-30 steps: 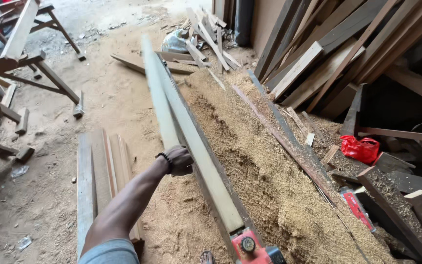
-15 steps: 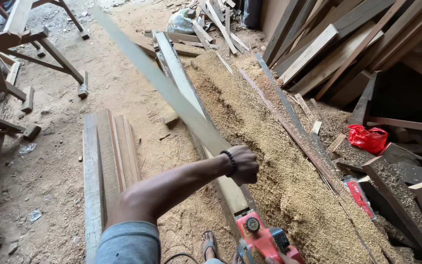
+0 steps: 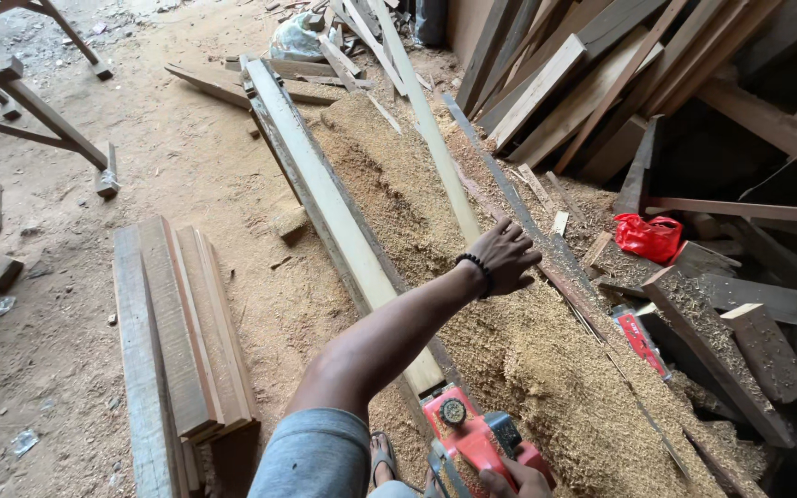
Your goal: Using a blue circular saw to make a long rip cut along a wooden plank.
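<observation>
Here the left hand (image 3: 502, 257) touches a pale strip (image 3: 431, 129) over sawdust (image 3: 546, 360).

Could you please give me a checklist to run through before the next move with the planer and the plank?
1. Left hand away from the planer: ok, it reaches out over the sawdust at the near end of the strip.
2. Left hand's grip on the strip: cannot tell, the fingers are spread.
3. Right hand on the planer: ok, it touches it, though the frame's edge cuts off the grip.
4. Plank top bare ahead of the planer: ok.
5. Foot away from the planer: not ok, the sandalled foot is close beside it.
</observation>
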